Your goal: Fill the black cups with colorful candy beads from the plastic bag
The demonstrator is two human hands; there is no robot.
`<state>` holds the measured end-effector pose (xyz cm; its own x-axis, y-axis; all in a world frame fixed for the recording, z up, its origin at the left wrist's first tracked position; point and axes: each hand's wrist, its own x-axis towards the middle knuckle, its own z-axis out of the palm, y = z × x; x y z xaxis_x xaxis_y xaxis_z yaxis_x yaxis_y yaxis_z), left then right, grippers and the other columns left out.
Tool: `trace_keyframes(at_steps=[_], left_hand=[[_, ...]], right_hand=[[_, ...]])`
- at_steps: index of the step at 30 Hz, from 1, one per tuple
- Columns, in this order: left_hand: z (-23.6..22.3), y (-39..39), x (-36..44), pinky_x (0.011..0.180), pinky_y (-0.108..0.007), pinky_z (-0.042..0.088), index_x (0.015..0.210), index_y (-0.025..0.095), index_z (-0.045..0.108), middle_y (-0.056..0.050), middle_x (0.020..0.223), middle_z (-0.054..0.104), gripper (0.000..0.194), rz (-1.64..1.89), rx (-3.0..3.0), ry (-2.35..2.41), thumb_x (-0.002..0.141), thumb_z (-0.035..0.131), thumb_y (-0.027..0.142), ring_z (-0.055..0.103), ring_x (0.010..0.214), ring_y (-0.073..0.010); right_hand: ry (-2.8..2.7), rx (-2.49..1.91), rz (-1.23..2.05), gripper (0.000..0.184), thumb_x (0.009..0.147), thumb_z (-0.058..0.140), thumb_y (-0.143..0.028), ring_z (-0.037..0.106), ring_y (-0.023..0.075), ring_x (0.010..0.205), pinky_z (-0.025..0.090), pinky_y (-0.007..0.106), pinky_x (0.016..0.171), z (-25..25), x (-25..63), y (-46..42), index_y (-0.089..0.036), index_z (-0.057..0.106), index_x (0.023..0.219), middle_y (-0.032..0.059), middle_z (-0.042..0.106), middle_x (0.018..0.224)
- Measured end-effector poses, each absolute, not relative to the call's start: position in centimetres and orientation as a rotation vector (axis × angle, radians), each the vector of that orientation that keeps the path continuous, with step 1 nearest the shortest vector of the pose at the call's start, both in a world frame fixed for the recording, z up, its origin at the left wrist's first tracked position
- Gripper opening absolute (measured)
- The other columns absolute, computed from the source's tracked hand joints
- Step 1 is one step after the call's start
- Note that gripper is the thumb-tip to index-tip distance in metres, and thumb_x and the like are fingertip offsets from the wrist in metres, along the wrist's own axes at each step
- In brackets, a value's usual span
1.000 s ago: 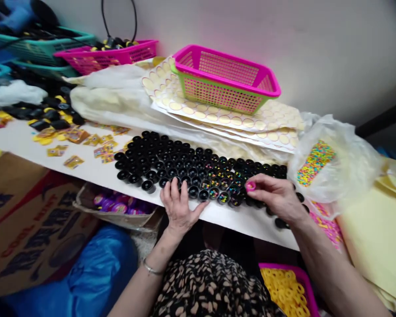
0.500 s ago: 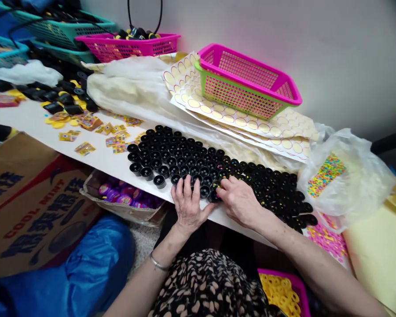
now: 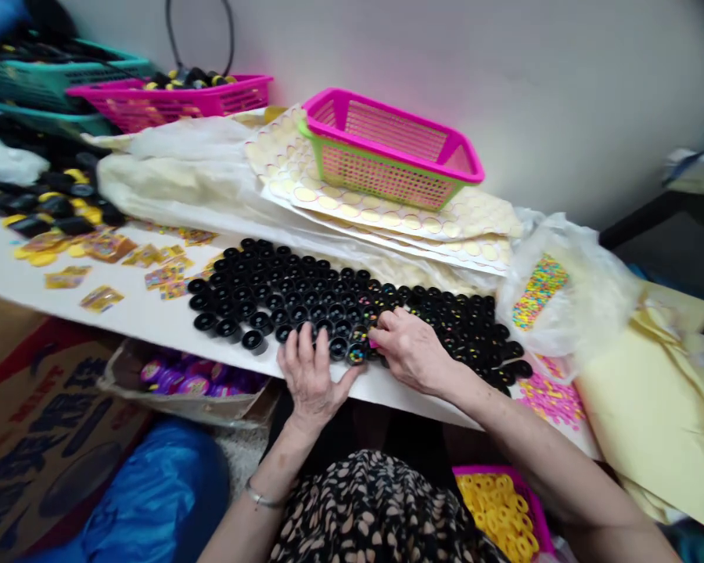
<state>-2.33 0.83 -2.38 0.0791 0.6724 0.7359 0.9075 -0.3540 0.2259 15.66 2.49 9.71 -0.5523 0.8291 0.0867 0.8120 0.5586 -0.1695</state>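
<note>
Several small black cups (image 3: pixel 305 293) stand packed together on the white table (image 3: pixel 152 313); some near the middle hold coloured beads. My left hand (image 3: pixel 310 375) lies flat at the table's front edge, fingers spread against the front row of cups. My right hand (image 3: pixel 411 352) is curled just to its right, fingertips pinching a small pink scoop (image 3: pixel 373 342) over a bead-filled cup (image 3: pixel 357 356).
A clear bag of coloured beads (image 3: pixel 540 289) lies at the right. A pink and green basket (image 3: pixel 387 152) sits on sticker sheets (image 3: pixel 352 203) at the back. Yellow packets (image 3: pixel 102 297) and black caps lie at the left. A pink tray of yellow rings (image 3: pixel 498 516) is below.
My right hand came from the right side of the cups to the front middle, beside my left hand, and now tips the pink scoop there. The left hand stayed put.
</note>
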Motion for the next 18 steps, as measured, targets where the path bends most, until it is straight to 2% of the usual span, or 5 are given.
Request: trace_keyframes(at_steps=[5,9,12,15,18], left_hand=[[-2.5,1.8,-2.6,0.098,-0.057,0.03,0.133,0.009,0.038,-0.026,0.13,0.043,0.098,-1.19,-2.05,-1.495,0.056,0.072,0.059,0.032,0.125,-0.0408],[-2.5,2.5,-2.5,0.096,-0.058,0.031,0.135,0.011,0.038,-0.025,0.129,0.045,0.102,-1.2,-2.065,-1.48,0.053,0.075,0.058,0.034,0.123,-0.0427],[-2.2,2.5,-2.4,0.096,-0.058,0.033,0.135,0.01,0.037,-0.026,0.128,0.046,0.103,-1.186,-2.063,-1.483,0.052,0.076,0.057,0.035,0.122,-0.0433],[-1.9,2.4,-2.3,0.097,-0.058,0.034,0.134,0.01,0.038,-0.026,0.129,0.045,0.102,-1.191,-2.051,-1.477,0.052,0.076,0.057,0.035,0.123,-0.0434],[-1.8,2.5,-2.3,0.096,-0.059,0.035,0.134,0.013,0.038,-0.024,0.13,0.045,0.101,-1.203,-2.046,-1.486,0.052,0.076,0.057,0.035,0.123,-0.0437]], right_hand=[[-1.901,-1.474,0.425,0.017,0.086,0.048,-0.025,0.052,0.0136,0.082,0.04,0.026,0.073,9.5,23.8,1.6,-0.019,0.062,0.094,0.0028,0.058,0.089],[-1.446,-2.148,0.162,0.022,0.084,0.045,-0.027,0.057,0.0165,0.082,0.043,0.027,0.073,8.5,34.0,1.3,-0.016,0.062,0.093,0.0057,0.063,0.087],[-1.373,-2.599,0.038,0.024,0.081,0.043,-0.021,0.058,0.0218,0.092,0.041,0.03,0.075,7.9,39.5,2.2,-0.015,0.064,0.092,0.0113,0.065,0.094],[-1.426,-2.639,0.088,0.022,0.072,0.05,-0.013,0.057,0.0263,0.1,0.039,0.031,0.079,7.4,41.7,4.2,-0.013,0.066,0.086,0.0172,0.064,0.098],[-1.479,-2.572,0.208,0.017,0.064,0.054,-0.01,0.059,0.0249,0.097,0.039,0.029,0.078,6.7,42.2,6.1,-0.013,0.066,0.076,0.0154,0.066,0.091]])
